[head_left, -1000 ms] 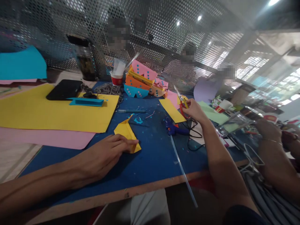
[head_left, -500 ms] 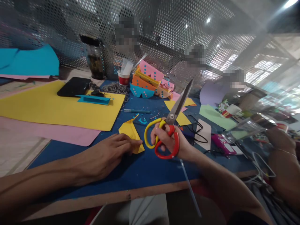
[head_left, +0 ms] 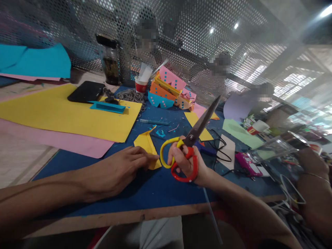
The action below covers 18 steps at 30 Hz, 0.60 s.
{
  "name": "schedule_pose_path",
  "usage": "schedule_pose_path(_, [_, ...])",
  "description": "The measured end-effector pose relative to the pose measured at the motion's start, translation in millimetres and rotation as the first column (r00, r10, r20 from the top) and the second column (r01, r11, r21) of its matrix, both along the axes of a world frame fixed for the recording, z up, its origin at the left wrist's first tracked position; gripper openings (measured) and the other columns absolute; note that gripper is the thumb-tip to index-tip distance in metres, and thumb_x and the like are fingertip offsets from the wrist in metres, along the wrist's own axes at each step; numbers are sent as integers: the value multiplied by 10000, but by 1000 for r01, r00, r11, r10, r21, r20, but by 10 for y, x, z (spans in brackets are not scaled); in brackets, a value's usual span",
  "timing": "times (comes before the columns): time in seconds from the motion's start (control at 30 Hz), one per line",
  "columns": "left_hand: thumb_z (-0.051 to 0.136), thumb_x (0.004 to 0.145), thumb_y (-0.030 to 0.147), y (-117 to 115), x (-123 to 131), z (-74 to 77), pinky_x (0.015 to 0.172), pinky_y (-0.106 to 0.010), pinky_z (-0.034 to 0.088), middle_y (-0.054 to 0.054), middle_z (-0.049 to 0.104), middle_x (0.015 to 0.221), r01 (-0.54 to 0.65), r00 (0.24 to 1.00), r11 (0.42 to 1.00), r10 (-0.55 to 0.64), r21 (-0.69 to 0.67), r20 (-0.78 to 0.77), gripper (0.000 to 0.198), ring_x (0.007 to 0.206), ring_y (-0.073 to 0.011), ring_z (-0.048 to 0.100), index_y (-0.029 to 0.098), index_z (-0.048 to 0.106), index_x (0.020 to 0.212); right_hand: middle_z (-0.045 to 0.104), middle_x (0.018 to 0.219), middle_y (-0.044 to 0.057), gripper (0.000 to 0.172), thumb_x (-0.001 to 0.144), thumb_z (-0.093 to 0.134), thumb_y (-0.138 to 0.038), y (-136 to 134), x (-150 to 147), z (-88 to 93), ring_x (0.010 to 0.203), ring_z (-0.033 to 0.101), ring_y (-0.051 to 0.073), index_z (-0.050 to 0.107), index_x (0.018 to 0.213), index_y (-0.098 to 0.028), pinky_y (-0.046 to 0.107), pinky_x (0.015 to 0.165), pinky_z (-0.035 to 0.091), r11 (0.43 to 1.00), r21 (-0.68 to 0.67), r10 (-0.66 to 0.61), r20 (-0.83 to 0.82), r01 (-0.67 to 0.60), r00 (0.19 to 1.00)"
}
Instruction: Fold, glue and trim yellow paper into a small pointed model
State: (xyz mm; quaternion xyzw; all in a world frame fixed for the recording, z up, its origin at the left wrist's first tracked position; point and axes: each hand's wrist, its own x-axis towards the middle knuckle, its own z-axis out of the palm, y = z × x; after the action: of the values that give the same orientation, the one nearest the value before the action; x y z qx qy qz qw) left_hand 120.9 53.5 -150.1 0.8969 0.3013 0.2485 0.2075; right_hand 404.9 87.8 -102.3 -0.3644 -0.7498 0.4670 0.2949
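A small folded piece of yellow paper [head_left: 144,142] lies on the blue tabletop, its upper tip sticking up. My left hand [head_left: 123,166] rests over its lower part, the fingers close together and pressing it to the table; the thumb is hidden. In my right hand [head_left: 183,159] is a pair of scissors [head_left: 203,125] with one yellow and one red handle. The fingers are through the handles, and the closed blades point up and away to the right. The scissors are above the table, just right of the folded paper and apart from it.
Yellow sheets [head_left: 103,121] lie left, with a black tablet-like device [head_left: 86,91] and a folded blue strip [head_left: 107,107]. Decorated paper pieces [head_left: 163,91], a red-white cup [head_left: 141,84] and a jar [head_left: 110,60] stand behind. Another person's arm [head_left: 313,180] is at right.
The scissors have dipped slightly, with their blades leaning further right and now looking closed. My left hand stays on the folded yellow paper. The whole view has shifted a little.
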Motion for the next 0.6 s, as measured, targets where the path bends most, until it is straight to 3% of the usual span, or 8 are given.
schedule_pose_path(0.1, [478,991,50,-7,7,57,1117,-363,605,-72,791,1361,-11,1000,1000,11,3,-11,514,1266,-246,745,258,710,1400,632,760,-9,374,1059,732,-553,-8,-2,-80,672,585,167,645,863,-247,284,612,484,998,-8,60,36,-60,998])
schedule_pose_path(0.23, [475,990,22,-9,7,64,1083,-352,612,-68,785,1375,3,1000,1000,-3,12,-5,630,1250,-246,744,273,645,1542,621,752,1,415,1102,630,-564,4,5,-151,650,564,174,602,821,-259,311,621,476,998,56,-9,58,6,998])
schedule_pose_path(0.4, [494,974,29,-9,1,69,1102,-376,599,-77,793,1346,-14,999,1000,14,23,-29,546,1222,-265,743,249,717,1420,613,753,-13,348,1081,680,-487,26,-4,-115,666,569,177,615,828,-256,334,691,481,990,85,102,94,-110,990])
schedule_pose_path(0.6, [455,1020,37,-19,20,113,1096,-359,588,-86,783,1360,4,999,1000,-3,26,-38,559,1219,-255,740,246,681,1487,639,804,8,370,1103,603,-510,-2,-45,-67,722,599,199,590,823,-270,359,774,542,989,121,75,96,-86,993])
